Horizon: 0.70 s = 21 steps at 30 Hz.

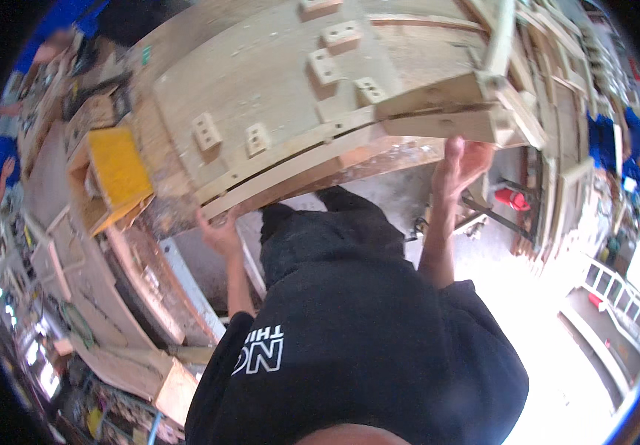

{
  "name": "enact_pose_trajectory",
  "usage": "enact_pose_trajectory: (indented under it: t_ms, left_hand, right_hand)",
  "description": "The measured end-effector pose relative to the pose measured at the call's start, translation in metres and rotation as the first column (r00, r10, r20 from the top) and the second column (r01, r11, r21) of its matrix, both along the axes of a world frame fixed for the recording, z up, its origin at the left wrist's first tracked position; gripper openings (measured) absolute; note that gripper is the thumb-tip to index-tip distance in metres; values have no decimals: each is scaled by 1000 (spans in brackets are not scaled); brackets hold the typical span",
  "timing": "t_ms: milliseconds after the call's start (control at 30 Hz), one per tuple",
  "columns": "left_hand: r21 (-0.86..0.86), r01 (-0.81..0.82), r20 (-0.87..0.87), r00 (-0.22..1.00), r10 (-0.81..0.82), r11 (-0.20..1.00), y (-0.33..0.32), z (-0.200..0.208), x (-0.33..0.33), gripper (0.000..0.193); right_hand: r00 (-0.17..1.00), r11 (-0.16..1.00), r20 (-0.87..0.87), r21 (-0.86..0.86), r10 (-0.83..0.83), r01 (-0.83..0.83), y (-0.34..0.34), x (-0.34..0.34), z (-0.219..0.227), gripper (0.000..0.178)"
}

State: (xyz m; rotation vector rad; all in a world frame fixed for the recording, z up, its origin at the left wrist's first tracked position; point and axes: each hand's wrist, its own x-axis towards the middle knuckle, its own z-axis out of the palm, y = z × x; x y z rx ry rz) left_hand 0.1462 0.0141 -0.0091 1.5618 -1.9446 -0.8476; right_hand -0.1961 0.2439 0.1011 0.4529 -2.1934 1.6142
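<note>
A long pale wooden rail point(290, 165) with a few small dark holes runs along the near edge of a broad plywood panel point(253, 96). My left hand point(220, 233) is closed around the rail's left end, its fingertips partly hidden. At the right, a thick angled wooden piece point(438, 124) meets the rail's other end. My right hand point(466, 165) grips its underside from below, thumb up; the other fingers are partly hidden. On the panel sit several small wooden blocks with round holes, among them one block point(206, 132) at the left and another block point(342, 35) farther back.
A yellow-sided wooden box point(120, 170) stands left of the panel. Long timber pieces point(564, 148) are stacked at the right, near a red object point(511, 199) low down. A ladder-like white frame point(620, 293) lies far right. People in blue are at both sides.
</note>
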Motion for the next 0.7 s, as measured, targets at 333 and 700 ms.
enact_pose_trajectory:
  t_ms: [333,700]
  left_hand:
    - [-201,831,416,551,-724,518,44,38,-92,80]
    - [257,754,149,587,-796,604,14,144,-93,71]
  right_hand:
    - [266,629,639,-766,722,133,96,30,-2,84]
    - [-414,293,260,-956,872,18,149,53,11,101]
